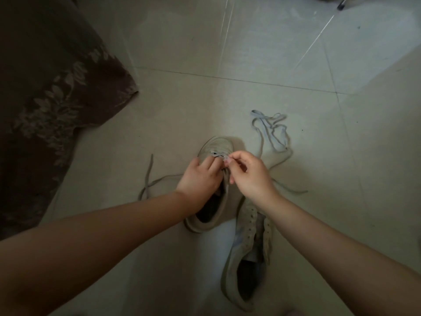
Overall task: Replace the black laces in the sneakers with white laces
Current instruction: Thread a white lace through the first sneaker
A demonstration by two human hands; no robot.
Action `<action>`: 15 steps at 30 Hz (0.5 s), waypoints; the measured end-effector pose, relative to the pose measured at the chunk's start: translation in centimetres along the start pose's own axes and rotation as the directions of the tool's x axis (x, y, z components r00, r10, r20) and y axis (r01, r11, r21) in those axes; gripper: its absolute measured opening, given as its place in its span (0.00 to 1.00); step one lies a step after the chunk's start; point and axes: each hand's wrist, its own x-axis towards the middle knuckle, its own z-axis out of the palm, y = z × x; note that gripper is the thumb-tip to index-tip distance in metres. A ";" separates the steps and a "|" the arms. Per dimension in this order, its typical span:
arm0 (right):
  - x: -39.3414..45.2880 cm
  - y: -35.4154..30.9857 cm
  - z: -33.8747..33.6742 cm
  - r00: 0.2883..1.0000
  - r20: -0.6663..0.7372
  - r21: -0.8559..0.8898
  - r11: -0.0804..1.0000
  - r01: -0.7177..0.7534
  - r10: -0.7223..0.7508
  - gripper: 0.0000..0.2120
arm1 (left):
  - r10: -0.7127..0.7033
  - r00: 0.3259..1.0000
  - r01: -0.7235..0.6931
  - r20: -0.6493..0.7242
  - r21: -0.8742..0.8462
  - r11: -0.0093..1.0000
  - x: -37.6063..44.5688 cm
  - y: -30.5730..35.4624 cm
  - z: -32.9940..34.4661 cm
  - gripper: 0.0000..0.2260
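Two beige sneakers lie on the tiled floor. The far sneaker [216, 147] points away from me, with a light lace crossed through its front eyelets. My left hand [200, 176] rests curled on its tongue area and holds the shoe. My right hand [248, 174] pinches a lace tip just above the eyelets. The near sneaker [246, 247] lies unlaced, its eyelets bare. A loose white lace [271, 131] is tangled on the floor beyond the right hand. Lace ends [148, 176] trail to the left and right of the far shoe.
A dark brown cloth with a leaf pattern [45, 99] covers the floor at the left. Tile joints run across the floor [273, 53]. A dark object [341, 5] sits at the top right edge.
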 end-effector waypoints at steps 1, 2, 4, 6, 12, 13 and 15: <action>-0.4 0.3 0.2 1.000 -0.005 -0.020 0.999 0.028 -0.028 0.06 | 0.007 0.999 -0.008 -0.031 -0.025 1.000 -0.2 -0.4 0.0 0.14; -0.9 0.6 0.3 0.998 0.002 -0.033 0.998 0.060 -0.060 0.08 | 0.013 0.998 -0.017 -0.067 -0.067 0.998 -0.6 -0.7 -0.2 0.12; -1.6 0.9 0.3 0.993 0.014 -0.070 0.991 0.114 -0.114 0.08 | -0.005 0.992 -0.016 -0.125 -0.163 0.987 -1.7 -1.3 -0.3 0.08; -2.0 1.0 -0.1 0.988 -0.007 -0.156 0.976 0.150 -0.153 0.05 | -0.039 0.988 0.003 -0.152 -0.231 0.973 -2.7 -1.8 -0.2 0.05; -2.0 2.0 -0.3 0.994 0.023 -0.242 0.964 0.112 -0.109 0.05 | -0.096 0.981 0.041 -0.171 -0.298 0.954 -3.7 -3.3 0.3 0.08; -2.1 1.9 -0.1 0.995 0.024 -0.242 0.965 0.101 -0.099 0.05 | -0.107 0.981 0.055 -0.162 -0.293 0.955 -3.7 -3.4 0.4 0.08; -2.2 1.7 0.1 0.996 -0.003 -0.273 0.958 0.089 -0.093 0.05 | -0.124 0.982 0.081 -0.140 -0.280 0.957 -3.5 -3.4 0.5 0.10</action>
